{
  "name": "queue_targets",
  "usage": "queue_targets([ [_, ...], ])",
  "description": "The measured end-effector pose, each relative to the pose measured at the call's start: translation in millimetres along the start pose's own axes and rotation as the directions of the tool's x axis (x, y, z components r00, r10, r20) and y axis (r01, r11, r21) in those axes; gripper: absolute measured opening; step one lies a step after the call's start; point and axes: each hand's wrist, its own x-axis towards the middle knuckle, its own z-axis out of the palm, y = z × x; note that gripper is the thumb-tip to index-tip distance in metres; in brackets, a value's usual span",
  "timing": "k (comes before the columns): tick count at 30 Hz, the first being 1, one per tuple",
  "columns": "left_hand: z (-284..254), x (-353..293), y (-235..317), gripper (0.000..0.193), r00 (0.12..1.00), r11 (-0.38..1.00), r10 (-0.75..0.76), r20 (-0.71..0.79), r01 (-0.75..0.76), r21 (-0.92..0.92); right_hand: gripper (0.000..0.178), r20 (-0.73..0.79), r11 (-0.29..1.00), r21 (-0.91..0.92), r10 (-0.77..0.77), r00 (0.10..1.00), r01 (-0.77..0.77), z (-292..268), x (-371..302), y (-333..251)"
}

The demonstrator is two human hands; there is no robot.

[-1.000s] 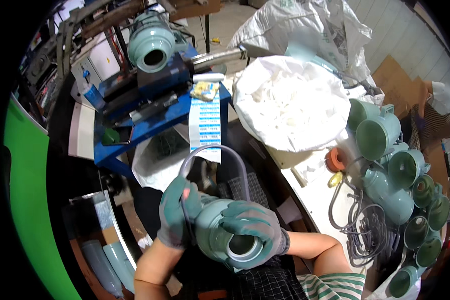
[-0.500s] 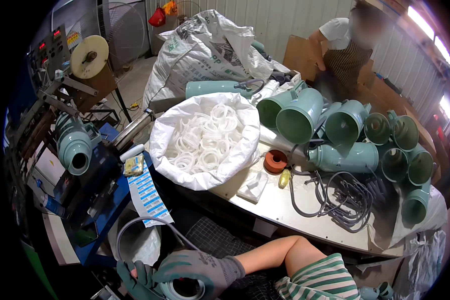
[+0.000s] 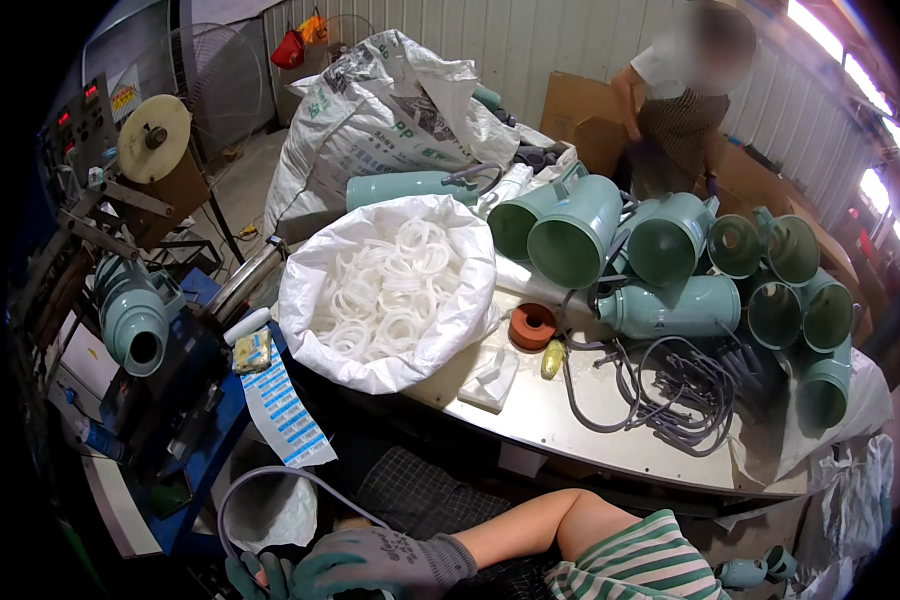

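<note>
My right hand [image 3: 385,562], in a grey and green glove, curls at the lower edge over a green cylindrical housing that the frame edge and glove now hide. Close beside it on the left is my left hand [image 3: 257,578], also gloved, its fingers bent and a bare fingertip showing; what it holds, if anything, is cut off. A grey cord [image 3: 232,495] arches from behind the right hand to the left hand. Behind the cord stands a bin with a white liner [image 3: 285,510]. My right forearm [image 3: 515,530] crosses in front of the bench.
On the bench are a white sack of clear rings [image 3: 395,385], orange tape [image 3: 532,326], coiled grey cords [image 3: 685,400] and several green housings [image 3: 575,240]. At left, a machine holds another housing [image 3: 135,325] near a label sheet [image 3: 288,425]. A person [image 3: 675,110] stands behind.
The view has shifted, so the bench appears farther left. My hands sit lower in the picture, and the housing's round open end under my right hand has gone out of sight.
</note>
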Motion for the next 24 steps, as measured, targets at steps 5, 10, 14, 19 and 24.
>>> queue_targets([
  [5,-5,1,-3,0.064,0.999,0.998,0.049,-0.016,-0.048,0.043,0.073,-0.001,1.0,0.022,-0.017,1.0,0.018,0,4,0],
  [10,-10,3,-6,0.065,0.999,1.0,0.018,0.029,-0.019,0.016,0.07,0.018,1.0,0.025,-0.007,1.0,0.007,-2,5,-2],
  [14,-20,4,-7,0.059,0.995,0.999,-0.018,-0.097,0.02,0.027,0.068,0.029,1.0,0.028,0.013,0.999,-0.014,-2,4,-3],
  [19,-24,5,-15,0.054,0.938,0.951,0.031,0.345,0.078,-0.298,0.067,0.002,0.995,0.095,0.002,1.0,-0.002,-2,5,-1],
  [24,-10,5,-18,0.037,0.987,0.987,0.161,-0.02,-0.162,-0.025,0.067,0.016,0.994,0.109,-0.007,1.0,0.006,1,-2,4],
])
